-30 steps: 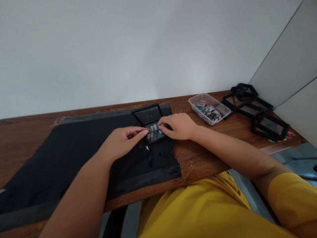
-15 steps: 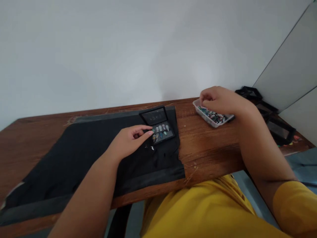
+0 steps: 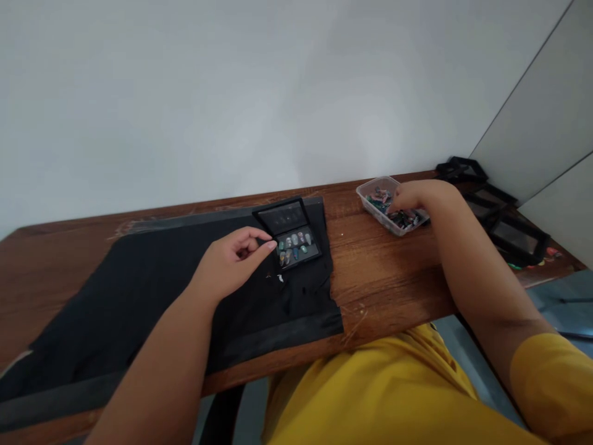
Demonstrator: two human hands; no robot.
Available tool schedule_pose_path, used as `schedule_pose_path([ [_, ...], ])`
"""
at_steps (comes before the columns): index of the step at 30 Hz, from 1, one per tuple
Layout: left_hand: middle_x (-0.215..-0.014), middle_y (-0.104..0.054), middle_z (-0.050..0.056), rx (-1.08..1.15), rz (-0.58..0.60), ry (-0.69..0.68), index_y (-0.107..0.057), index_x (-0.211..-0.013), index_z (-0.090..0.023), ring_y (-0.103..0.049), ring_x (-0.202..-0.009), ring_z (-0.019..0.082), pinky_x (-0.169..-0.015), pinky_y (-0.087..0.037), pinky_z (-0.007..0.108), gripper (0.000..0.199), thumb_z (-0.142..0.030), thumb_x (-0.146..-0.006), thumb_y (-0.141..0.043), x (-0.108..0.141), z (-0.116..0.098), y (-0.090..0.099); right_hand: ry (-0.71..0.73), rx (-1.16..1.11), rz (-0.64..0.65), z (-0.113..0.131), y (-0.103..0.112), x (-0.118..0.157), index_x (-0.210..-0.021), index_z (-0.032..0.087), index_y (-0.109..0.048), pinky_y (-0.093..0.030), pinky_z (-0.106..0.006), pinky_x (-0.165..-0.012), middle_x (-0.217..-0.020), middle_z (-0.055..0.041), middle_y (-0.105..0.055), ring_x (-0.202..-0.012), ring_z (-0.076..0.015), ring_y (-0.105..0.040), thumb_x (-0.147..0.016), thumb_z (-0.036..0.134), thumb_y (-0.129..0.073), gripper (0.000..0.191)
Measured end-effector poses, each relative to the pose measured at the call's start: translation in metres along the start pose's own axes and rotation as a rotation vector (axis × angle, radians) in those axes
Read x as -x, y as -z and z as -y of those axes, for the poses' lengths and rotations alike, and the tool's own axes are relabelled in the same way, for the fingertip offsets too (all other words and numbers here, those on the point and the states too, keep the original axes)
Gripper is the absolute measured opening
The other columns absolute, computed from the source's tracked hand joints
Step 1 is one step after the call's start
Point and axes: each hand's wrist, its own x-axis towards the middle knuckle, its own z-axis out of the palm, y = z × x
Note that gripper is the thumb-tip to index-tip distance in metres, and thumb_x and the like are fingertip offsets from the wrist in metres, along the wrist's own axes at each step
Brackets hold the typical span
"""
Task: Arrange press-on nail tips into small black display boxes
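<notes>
A small black hinged case (image 3: 301, 257) lies on the black cloth with its lid (image 3: 282, 216) raised toward the wall. Several press-on nails in teal, silver and patterned tones sit in rows inside it. My left hand (image 3: 234, 256) pinches the case's left edge near the hinge between thumb and index finger. Over at the right, my right hand (image 3: 410, 195) reaches down into a clear plastic tub (image 3: 384, 221) full of loose press-on nails (image 3: 380, 198). Its fingers are bent together among them; whatever is between the fingertips is hidden.
The black cloth (image 3: 152, 296) covers much of the wooden table (image 3: 384, 278). Tiny white scraps (image 3: 280, 279) lie on it below the case. More black cases (image 3: 519, 238) are stacked at the right end, and a white wall (image 3: 231, 99) rises behind.
My right hand has lowered from above the tub into the nails. My left hand stays at the case's edge. The whole view has shifted slightly.
</notes>
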Motion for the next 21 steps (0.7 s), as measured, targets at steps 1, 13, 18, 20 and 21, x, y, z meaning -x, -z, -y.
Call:
schedule_pose_path([
  [1,-0.059,-0.051,-0.007,0.008,-0.006,-0.003,-0.072,-0.096,-0.024,-0.048,-0.056,0.015,-0.059,-0.037,0.029,0.048,-0.068,-0.080,-0.064,0.000,0.000,0.000,0.000,0.008,0.013,-0.002,-0.001,-0.002,-0.076,0.024,-0.078,-0.059,-0.043,-0.067,-0.079,-0.0104,-0.080,-0.071,-0.0289,-0.075,-0.087,0.045,-0.079,0.024],
  [13,-0.061,-0.053,-0.007,0.021,0.020,0.011,-0.074,-0.101,-0.023,-0.050,-0.057,0.015,-0.061,-0.038,0.030,0.050,-0.067,-0.080,-0.064,-0.001,0.002,-0.004,0.036,0.063,-0.085,0.000,-0.010,-0.011,-0.081,0.023,-0.082,-0.061,-0.046,-0.076,-0.075,-0.0102,-0.076,-0.081,-0.0329,-0.077,-0.076,0.036,-0.091,0.017],
  [18,-0.060,-0.051,-0.007,0.018,0.002,0.003,-0.075,-0.100,-0.023,-0.049,-0.056,0.015,-0.060,-0.038,0.029,0.049,-0.068,-0.080,-0.064,0.000,0.003,-0.004,0.020,0.087,-0.081,0.001,-0.007,-0.007,-0.086,0.024,-0.084,-0.060,-0.047,-0.079,-0.076,-0.0116,-0.077,-0.086,-0.0343,-0.077,-0.080,0.032,-0.083,0.011],
  [20,-0.059,-0.051,-0.007,0.024,-0.004,0.011,-0.076,-0.098,-0.024,-0.048,-0.056,0.015,-0.059,-0.037,0.029,0.049,-0.068,-0.079,-0.064,0.000,0.002,-0.004,0.009,0.026,-0.138,0.003,-0.004,-0.004,-0.092,0.023,-0.085,-0.060,-0.048,-0.084,-0.083,-0.0146,-0.079,-0.093,-0.0357,-0.077,-0.085,0.034,-0.079,0.015],
  [21,-0.059,-0.052,-0.007,0.025,-0.004,0.015,-0.076,-0.097,-0.024,-0.048,-0.056,0.015,-0.059,-0.038,0.029,0.049,-0.067,-0.079,-0.064,0.000,0.002,-0.004,0.005,0.001,-0.182,0.005,-0.003,-0.002,-0.096,0.022,-0.085,-0.060,-0.049,-0.086,-0.087,-0.0163,-0.080,-0.096,-0.0364,-0.077,-0.088,0.037,-0.077,0.019],
])
